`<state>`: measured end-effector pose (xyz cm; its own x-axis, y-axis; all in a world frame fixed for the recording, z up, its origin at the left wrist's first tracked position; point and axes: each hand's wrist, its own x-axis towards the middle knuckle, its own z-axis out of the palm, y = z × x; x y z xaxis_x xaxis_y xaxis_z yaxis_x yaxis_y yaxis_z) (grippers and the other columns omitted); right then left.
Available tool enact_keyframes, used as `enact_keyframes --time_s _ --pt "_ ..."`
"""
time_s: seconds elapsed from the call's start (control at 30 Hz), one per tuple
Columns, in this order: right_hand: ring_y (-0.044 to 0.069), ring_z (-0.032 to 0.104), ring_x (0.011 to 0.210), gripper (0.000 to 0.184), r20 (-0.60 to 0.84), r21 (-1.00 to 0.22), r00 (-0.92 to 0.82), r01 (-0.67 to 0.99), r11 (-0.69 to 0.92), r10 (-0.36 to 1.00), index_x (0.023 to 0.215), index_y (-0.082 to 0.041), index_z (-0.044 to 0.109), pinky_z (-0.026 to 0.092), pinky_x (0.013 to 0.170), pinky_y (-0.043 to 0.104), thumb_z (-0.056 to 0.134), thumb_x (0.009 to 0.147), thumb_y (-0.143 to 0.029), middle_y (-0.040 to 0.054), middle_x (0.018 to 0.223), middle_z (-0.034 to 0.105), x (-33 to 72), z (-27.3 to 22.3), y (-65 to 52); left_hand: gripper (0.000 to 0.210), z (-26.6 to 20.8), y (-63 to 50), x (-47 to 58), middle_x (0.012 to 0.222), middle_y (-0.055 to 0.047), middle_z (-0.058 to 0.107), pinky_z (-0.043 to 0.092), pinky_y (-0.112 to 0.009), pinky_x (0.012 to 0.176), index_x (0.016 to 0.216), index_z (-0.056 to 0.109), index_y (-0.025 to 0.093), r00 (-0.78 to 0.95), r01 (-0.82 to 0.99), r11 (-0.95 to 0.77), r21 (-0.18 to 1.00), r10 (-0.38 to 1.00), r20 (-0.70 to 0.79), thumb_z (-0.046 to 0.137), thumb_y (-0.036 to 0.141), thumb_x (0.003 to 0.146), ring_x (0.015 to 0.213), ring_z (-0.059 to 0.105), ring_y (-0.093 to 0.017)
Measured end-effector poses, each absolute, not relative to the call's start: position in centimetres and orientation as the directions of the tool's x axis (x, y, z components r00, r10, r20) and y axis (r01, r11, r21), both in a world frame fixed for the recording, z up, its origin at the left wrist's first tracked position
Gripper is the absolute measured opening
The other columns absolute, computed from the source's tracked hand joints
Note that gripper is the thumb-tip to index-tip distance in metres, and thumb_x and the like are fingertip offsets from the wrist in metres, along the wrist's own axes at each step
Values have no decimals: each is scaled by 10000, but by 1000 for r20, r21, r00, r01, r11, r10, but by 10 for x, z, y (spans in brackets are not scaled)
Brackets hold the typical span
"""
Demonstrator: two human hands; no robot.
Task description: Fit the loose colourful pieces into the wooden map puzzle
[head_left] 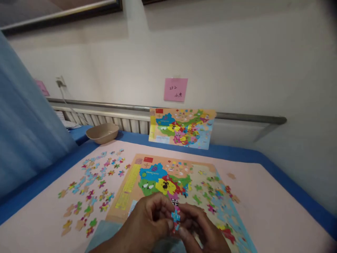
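My left hand (149, 221) and my right hand (202, 228) meet low in the middle of the head view, over the near edge of a map jigsaw board (126, 189). Both pinch a small cluster of blue and pink puzzle pieces (175, 217) between their fingertips. The board is partly filled: blue, green, yellow and red regions sit at its upper left, and scattered pieces lie on its right half. Many loose pieces (92, 189) are spread on the pink table cover to the left of the board.
A finished reference map picture (181, 128) leans against the wall rail behind the board. A beige bowl (102, 133) stands at the back left. A pink note (175, 89) hangs on the wall. A blue curtain (26, 133) borders the left side. Single pieces (231, 175) lie right of the board.
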<state>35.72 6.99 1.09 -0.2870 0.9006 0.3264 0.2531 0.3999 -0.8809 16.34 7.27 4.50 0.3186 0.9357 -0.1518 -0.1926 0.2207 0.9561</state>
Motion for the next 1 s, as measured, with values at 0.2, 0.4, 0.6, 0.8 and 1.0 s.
enact_keyframes --time_s 0.2,0.4,0.6,0.8,1.0 --pt "196 679 790 204 178 -976 -235 84 202 956 1040 -228 671 556 723 285 613 974 -412 44 893 708 354 0 60 226 38 66 172 780 -18 678 503 -262 700 889 679 143 335 -237 209 949 934 -122 777 216 698 708 620 -145" --pt "195 660 754 321 114 -992 -257 24 125 960 987 -216 652 528 691 288 630 966 -536 32 832 680 348 -3 60 142 20 65 170 769 -15 731 524 -208 671 887 728 171 359 -362 191 912 932 -53 798 165 763 704 678 -127" --pt "185 638 753 310 126 -989 -260 43 142 957 981 -218 659 511 696 290 627 974 -526 29 844 672 347 -1 57 134 22 66 168 740 -17 726 520 -214 644 884 718 162 341 -302 156 940 939 -46 751 158 755 676 678 -134" --pt "186 652 741 352 123 -989 -230 52 138 965 966 -213 667 510 692 287 635 956 -564 25 810 679 344 3 56 151 23 66 168 696 -11 707 482 -216 617 871 695 148 323 -238 154 959 944 -71 710 182 724 637 646 -131" --pt "205 670 772 317 121 -986 -254 82 146 960 979 -213 667 529 712 310 618 962 -526 49 853 712 345 0 57 166 21 67 167 682 -23 700 464 -229 604 859 680 144 320 -199 149 969 944 -79 728 234 729 620 625 -138"
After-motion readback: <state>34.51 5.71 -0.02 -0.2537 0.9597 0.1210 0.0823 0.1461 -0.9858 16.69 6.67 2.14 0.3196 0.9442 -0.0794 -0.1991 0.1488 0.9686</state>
